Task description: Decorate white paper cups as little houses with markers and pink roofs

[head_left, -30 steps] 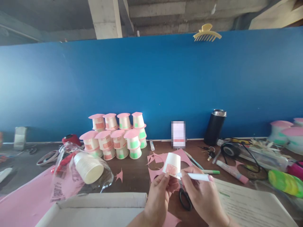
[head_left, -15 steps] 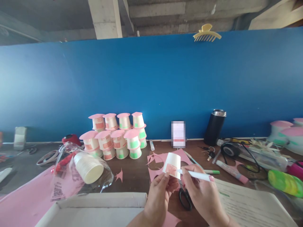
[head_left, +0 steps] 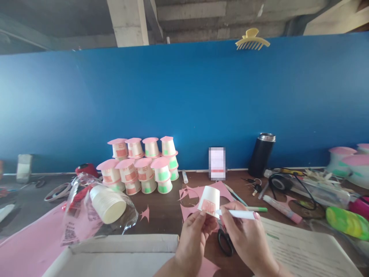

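Note:
My left hand (head_left: 192, 239) grips a white paper cup (head_left: 211, 195) near its rim; the cup is upside down and tilted. A red-coloured patch shows low on the cup's side. Between the fingers of my right hand (head_left: 247, 236) is a white marker (head_left: 240, 214) with a reddish end, its tip at the cup beside the patch. Under the hands lie black-handled scissors (head_left: 225, 242), partly hidden, and a pink paper sheet (head_left: 188, 194) with round holes cut out. Further left stand stacked, decorated paper cups (head_left: 144, 169) with pink paper tops and red or green drawings.
Nested paper cups (head_left: 111, 207) lie in a clear plastic bag at left, behind a white box (head_left: 123, 246). A black flask (head_left: 261, 156) and a phone (head_left: 217, 163) stand by the blue partition. On the right are a printed sheet (head_left: 308, 246), a glue stick (head_left: 282, 209) and a green marker (head_left: 256, 209).
The marker tip has shifted slightly lower on the cup, and the marker lies a little flatter. The left hand and the cup have hardly moved.

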Tool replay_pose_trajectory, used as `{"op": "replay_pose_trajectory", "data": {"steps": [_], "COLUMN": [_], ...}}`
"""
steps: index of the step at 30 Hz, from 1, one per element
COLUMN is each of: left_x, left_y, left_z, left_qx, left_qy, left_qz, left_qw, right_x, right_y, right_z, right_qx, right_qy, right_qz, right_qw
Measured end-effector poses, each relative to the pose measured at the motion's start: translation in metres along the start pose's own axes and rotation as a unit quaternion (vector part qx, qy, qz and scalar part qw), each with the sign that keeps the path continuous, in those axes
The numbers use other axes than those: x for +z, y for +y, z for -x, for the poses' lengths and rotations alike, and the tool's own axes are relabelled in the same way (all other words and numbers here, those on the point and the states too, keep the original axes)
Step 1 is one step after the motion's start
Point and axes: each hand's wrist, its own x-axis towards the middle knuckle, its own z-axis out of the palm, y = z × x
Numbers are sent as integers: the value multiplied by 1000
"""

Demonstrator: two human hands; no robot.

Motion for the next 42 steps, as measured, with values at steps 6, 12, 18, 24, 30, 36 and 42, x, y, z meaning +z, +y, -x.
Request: {"op": "replay_pose_trajectory", "data": {"steps": [6,12,18,24,30,36,42], "left_x": [0,-1,0,3,2,2,4], "left_y": [0,-1,1,3,3,2,3], "left_z": [-1,-1,0,2,3,2,2], "left_qx": [5,8,12,3,-2,-1,-4], "left_qy": [-7,-8,-15,0,-5,0,10], "left_qz": [7,8,-5,-11,-4,-14,-44], "left_qw": [1000,1000,1000,1000,1000,1000,999], "right_x": [1,0,0,2,3,2,2], "right_y": [1,2,-1,2,6,6,7], "right_z": [1,3,0,-1,0,1,0], "right_qx": [20,16,1,-1,10,14,15], "right_qy": [-20,-31,-7,5,10,10,7], "right_qz": [-6,-15,0,-1,-6,-7,-17], "right_qw": [1000,999,1000,1000,1000,1000,1000]}}
